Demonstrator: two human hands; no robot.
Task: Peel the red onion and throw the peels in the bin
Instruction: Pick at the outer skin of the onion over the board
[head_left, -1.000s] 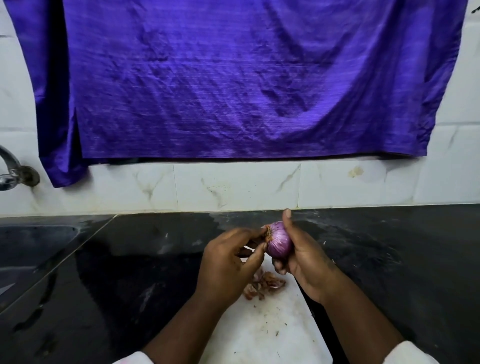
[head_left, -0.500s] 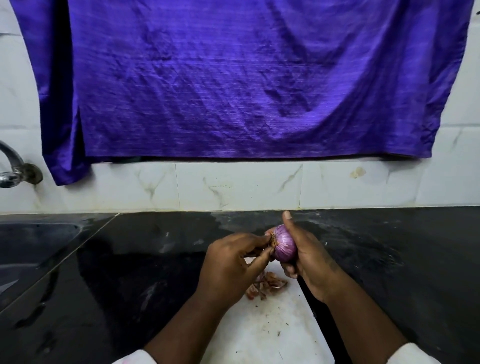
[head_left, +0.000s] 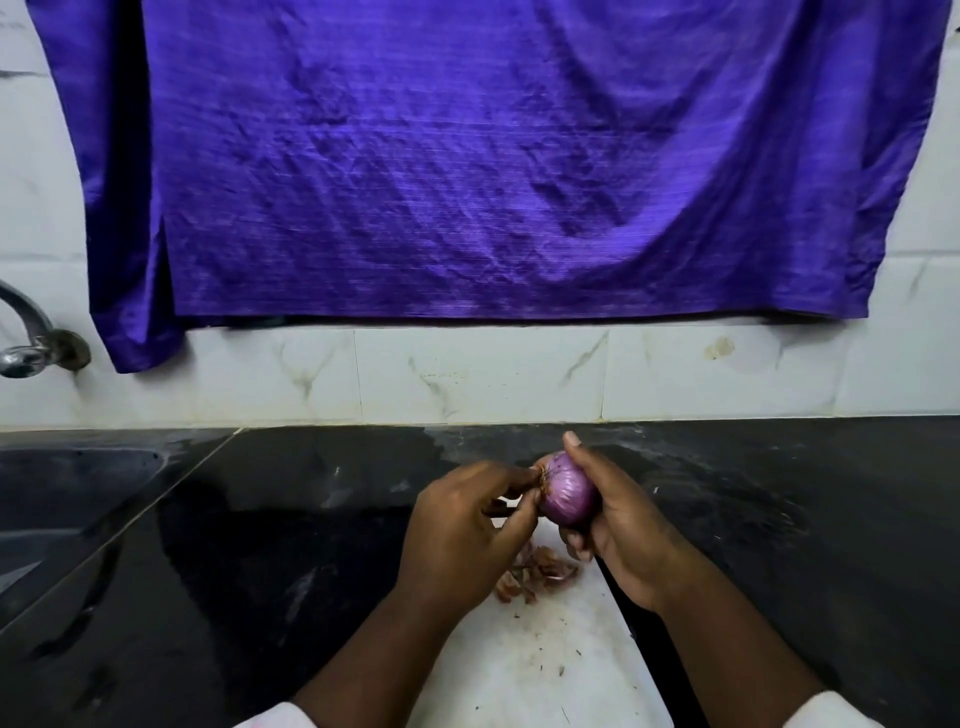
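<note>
A small red onion (head_left: 567, 493), shiny purple and mostly bare of dry skin, is held above a white cutting board (head_left: 545, 670). My right hand (head_left: 623, 540) wraps around its right side, with the thumb up over the top. My left hand (head_left: 467, 525) pinches at the brownish root end on the onion's left side with thumb and fingertips. A small heap of dry reddish peels (head_left: 535, 574) lies on the board just below the onion. No bin is in view.
The board rests on a black stone counter (head_left: 260, 545). A sink basin (head_left: 57, 499) and a metal tap (head_left: 31, 343) are at the left. A purple cloth (head_left: 493, 166) hangs over the white tiled wall behind.
Both hands and the onion have shifted slightly right. The onion has turned a little in my right hand, and my left fingers stay pinched at its root end.
</note>
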